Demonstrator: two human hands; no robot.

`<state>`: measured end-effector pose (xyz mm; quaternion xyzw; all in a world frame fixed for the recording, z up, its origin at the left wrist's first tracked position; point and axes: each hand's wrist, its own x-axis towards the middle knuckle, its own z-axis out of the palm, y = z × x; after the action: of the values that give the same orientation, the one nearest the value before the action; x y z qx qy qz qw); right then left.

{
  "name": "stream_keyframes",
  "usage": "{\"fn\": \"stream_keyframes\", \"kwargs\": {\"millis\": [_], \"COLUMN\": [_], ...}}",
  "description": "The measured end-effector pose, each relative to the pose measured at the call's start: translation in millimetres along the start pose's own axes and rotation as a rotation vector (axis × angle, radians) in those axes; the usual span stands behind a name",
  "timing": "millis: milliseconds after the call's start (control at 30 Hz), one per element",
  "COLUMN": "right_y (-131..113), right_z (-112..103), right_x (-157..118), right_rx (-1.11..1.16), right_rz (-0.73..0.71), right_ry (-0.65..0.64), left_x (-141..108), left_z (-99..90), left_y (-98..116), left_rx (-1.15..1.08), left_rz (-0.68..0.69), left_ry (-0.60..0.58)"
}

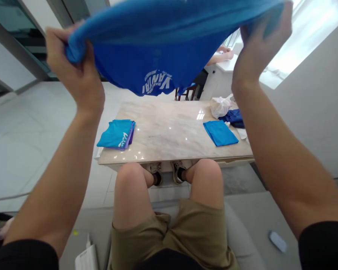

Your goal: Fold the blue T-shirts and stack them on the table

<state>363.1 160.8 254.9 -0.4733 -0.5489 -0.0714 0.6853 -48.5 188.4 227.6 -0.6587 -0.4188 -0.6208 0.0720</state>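
Blue T-shirt [157,63] held up above marble table [169,131], long axis running crosswise, one edge pulled taut between clenched left hand [71,65] and right hand [261,43], both gripping cloth, shirt centred between them

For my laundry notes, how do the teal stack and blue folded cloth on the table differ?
The teal stack shows white print; the blue folded cloth shows none. The teal stack has purple layers beneath; the blue cloth looks single. Both lie folded on the marble tabletop.
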Motion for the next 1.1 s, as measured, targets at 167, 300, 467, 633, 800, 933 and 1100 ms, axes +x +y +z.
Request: {"fn": "stream_keyframes", "kwargs": {"millis": [167, 300, 467, 633, 800, 933, 1100], "right_y": [38, 66, 77, 90, 95, 95, 92], "right_z": [3, 26, 45, 49, 44, 40, 44], "right_x": [-107, -177, -222, -241, -237, -239, -241], "right_rx": [-0.176, -0.539, -0.793, -0.912, -0.916, -0.774, -0.212], "right_rz": [0.149, 0.424, 0.495, 0.495, 0.425, 0.422, 0.420], "right_ry": [-0.148, -0.595, -1.268, -1.396, -1.368, -1.335, -1.109], "left_x": [-103, -164, -220, -245, -238, -241, -248], "left_z": [18.7, 53.3, 70.6, 80.4, 86.9, 103.6, 134.3], "left_y": [-28, -61, -81, -89, -76, -35, 14], "left_rx": [0.020, 0.196, 0.495, 0.554, 0.510, 0.200, -0.024], "left_rz": [-0.103, -0.309, -0.371, -0.378, -0.299, -0.223, -0.277], "left_ry": [-0.301, -0.849, -1.383, -1.445, -1.439, -1.300, -1.121]}}
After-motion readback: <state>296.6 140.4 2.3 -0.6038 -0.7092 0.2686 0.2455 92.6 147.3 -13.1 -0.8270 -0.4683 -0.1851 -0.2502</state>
